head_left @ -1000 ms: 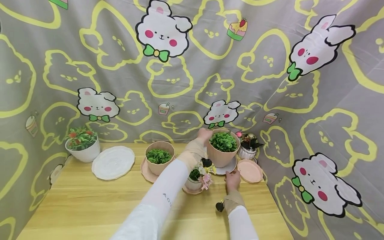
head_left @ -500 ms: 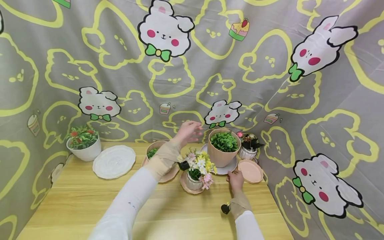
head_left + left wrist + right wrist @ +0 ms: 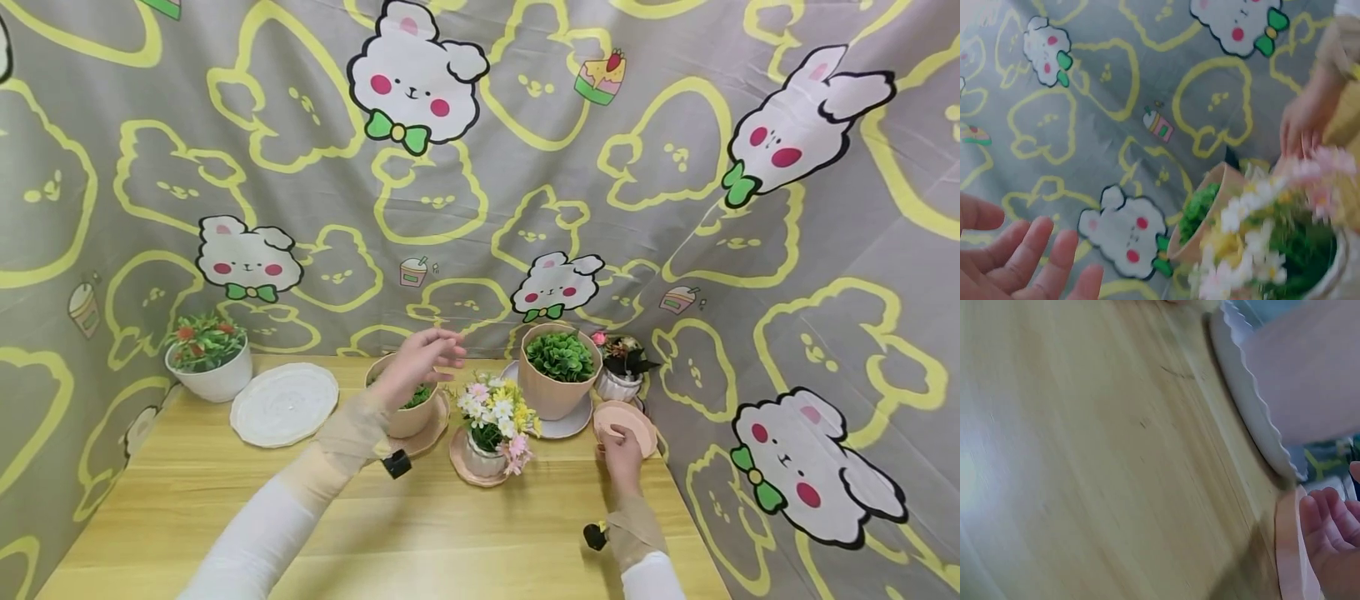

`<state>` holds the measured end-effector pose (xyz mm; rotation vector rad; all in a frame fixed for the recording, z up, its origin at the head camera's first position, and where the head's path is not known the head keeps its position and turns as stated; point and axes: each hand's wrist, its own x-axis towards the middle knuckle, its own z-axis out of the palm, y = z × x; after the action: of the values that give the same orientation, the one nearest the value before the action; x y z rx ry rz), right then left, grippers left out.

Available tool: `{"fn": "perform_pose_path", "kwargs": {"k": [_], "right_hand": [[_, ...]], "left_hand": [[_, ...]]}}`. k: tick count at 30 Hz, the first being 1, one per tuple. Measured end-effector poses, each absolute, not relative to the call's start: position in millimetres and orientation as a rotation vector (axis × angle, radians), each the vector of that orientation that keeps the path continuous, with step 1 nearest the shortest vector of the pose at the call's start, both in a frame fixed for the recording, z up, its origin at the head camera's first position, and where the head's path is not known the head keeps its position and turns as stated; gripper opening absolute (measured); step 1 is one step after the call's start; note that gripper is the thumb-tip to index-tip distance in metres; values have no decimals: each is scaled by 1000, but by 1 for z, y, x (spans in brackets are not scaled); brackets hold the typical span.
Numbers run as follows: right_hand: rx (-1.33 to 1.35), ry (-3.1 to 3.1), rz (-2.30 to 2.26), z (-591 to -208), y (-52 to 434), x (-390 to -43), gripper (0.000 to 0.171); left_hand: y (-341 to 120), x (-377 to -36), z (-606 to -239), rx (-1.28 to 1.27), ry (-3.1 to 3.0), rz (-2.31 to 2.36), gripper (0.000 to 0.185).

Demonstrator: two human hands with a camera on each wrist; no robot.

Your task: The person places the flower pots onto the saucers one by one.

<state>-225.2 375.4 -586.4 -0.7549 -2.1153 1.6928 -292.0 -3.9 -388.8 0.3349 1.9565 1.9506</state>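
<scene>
Fingers of the right hand (image 3: 621, 448) curl over the near rim of the pink saucer (image 3: 634, 423), gripping it where it lies at the right edge of the table (image 3: 225, 500), just beside the white saucer (image 3: 570, 425) under the tall pink pot (image 3: 558, 385). The left hand (image 3: 420, 360) hangs in the air with fingers loosely spread, holding nothing, above the low pink pot (image 3: 412, 410) and just left of the small flower pot (image 3: 489, 433).
</scene>
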Motion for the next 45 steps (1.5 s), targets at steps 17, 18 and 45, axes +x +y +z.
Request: {"fn": "perform_pose_path", "kwargs": {"k": [17,18,45], "right_hand": [[-986,-2263,1128,-592,424,-204,45],[-993,-2287,1111,-593,426,-203,47],[-820,-2648,767,-600,442,-193,31]], "left_hand": [[-42,-245,-433,844,2221,1913,26],[-41,-242,-439,865,2207,1902,25],[3,-195,-536,1080,2023,1421,21]]}}
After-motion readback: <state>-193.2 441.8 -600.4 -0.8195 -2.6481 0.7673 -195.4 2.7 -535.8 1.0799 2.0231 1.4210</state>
